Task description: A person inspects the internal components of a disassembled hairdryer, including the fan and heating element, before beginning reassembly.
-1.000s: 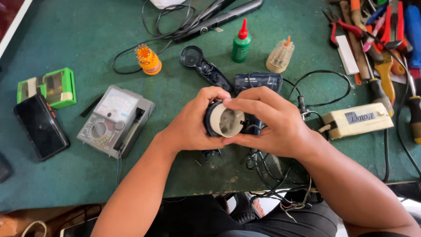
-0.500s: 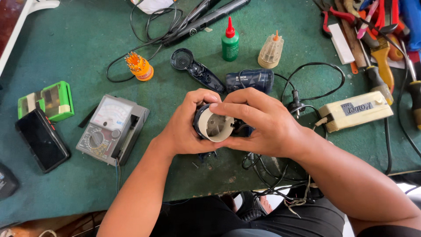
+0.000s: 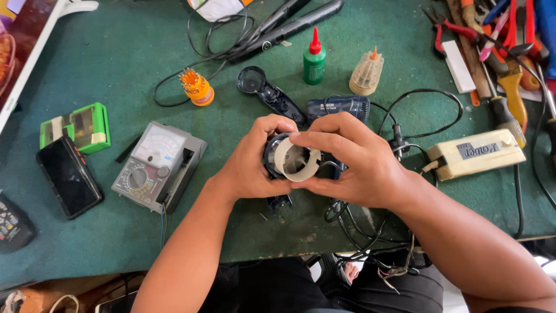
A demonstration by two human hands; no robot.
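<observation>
Both hands hold 1 part above the middle of the green bench [image 3: 145, 52]: the left hand [image 3: 252, 168] grips a dark round housing [image 3: 272, 159] from the side, and the right hand [image 3: 359, 162] pinches the cream ring [image 3: 296, 164] seated in its mouth. Thin wires [image 3: 359, 223] trail from under the right hand toward the bench edge; a tug could snag or tear them, and a skewed ring could jam. Behind, a green bottle [image 3: 314, 61] with a red cap and a cream bottle [image 3: 366, 74] stand upright, contents hidden. An orange holder [image 3: 197, 87] carries screwdriver bits. A meter [image 3: 157, 165] lies left.
</observation>
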